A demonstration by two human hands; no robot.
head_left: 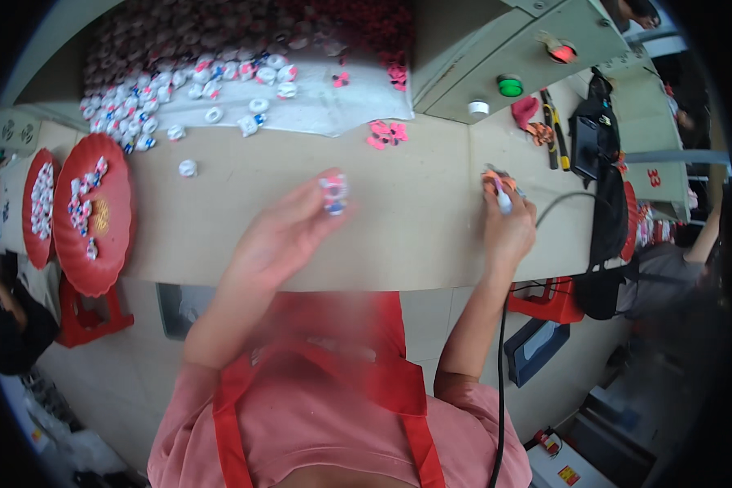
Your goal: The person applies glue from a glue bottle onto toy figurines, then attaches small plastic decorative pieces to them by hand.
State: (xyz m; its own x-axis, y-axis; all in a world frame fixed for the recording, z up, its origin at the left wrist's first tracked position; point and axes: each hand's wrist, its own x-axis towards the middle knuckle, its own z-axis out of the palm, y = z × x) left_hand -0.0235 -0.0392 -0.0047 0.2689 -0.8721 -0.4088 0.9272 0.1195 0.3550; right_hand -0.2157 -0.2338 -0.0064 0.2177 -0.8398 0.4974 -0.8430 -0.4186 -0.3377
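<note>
Above the middle of the table, my left hand (289,228) pinches a small white, pink and blue plastic piece (334,193) between thumb and fingers. To the right, my right hand (508,232) is closed around a slim white-and-pink object (503,198) with something orange at its upper end. What kind of tool or part this is, I cannot make out. A black cable (565,198) runs close by this hand. Beyond my hands, a small pile of pink and black parts (387,134) lies on the table, and a single white piece (188,168) sits farther left.
Many white pieces (138,110) are heaped on a pale sheet (325,118) at the back. Red scalloped trays (118,236) stand left. A green button (510,85) is on the metal housing, with yellow-black pliers (557,134) nearby. Other people sit at both sides.
</note>
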